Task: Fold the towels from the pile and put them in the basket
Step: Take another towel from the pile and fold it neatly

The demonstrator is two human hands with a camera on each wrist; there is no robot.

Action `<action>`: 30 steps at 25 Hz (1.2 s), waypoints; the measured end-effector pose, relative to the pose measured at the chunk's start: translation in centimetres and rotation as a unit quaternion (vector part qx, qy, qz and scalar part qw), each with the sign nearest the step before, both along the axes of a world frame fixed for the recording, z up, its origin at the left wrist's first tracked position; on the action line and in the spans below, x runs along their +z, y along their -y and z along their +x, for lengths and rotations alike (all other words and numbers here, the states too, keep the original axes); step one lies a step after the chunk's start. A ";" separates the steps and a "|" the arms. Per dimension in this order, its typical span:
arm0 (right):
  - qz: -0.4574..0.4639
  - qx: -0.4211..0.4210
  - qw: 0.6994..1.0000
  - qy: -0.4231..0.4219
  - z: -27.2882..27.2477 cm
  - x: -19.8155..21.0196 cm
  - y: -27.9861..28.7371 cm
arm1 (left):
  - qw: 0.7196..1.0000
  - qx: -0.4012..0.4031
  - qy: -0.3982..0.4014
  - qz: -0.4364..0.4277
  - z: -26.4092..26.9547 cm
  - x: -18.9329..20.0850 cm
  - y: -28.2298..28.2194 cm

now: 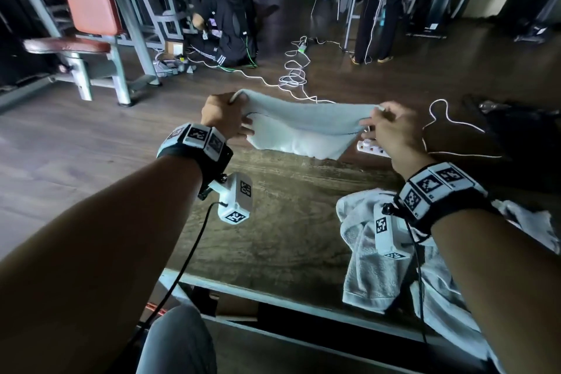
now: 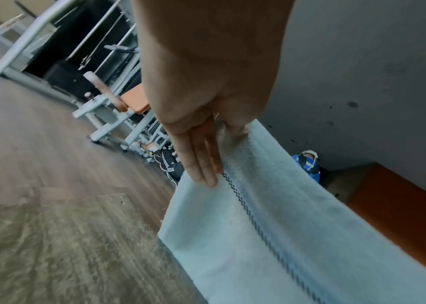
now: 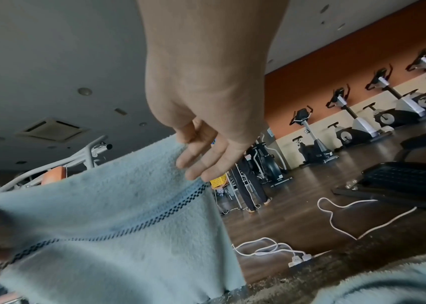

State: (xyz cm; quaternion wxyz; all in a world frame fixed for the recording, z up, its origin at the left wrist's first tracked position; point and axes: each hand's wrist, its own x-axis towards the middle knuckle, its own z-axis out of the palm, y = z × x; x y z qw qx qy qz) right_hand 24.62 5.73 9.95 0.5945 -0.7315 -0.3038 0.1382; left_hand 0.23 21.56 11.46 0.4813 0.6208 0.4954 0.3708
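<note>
A person holds a pale blue towel [image 1: 303,127] stretched in the air above the far edge of a dark wooden desk [image 1: 273,222]. The left hand [image 1: 224,115] has its grip clamped on the towel's left top corner, thumb and fingers pinching the cloth; in the left wrist view its fingers [image 2: 201,160] lie straight against the towel beside a dark checkered stripe [image 2: 253,216]. The right hand [image 1: 394,127] pinches the opposite top corner, fingertips [image 3: 201,162] pressed on the hem. The towel sags between the two hands, its lower edge hanging just above the desk. Nearer the person than the held towel, on the desk's right side, lies a rumpled pile of towels [image 1: 373,267]. Beyond the desk, a white power strip [image 1: 372,147] and cables [image 1: 293,76] lie on the floor.
</note>
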 end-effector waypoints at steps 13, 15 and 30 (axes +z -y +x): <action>-0.113 0.068 0.985 0.111 -3.6 -4.5 7.2 | 0.946 -0.120 -0.231 0.195 -6.9 -4.7 3.5; -0.133 0.098 0.980 0.107 -5.1 -7.3 9.7 | 0.925 -0.163 -0.290 0.182 -9.2 -7.3 5.1; -0.036 0.120 0.970 0.206 -9.8 -9.6 19.7 | 0.936 -0.178 -0.285 0.110 -16.1 -7.3 14.6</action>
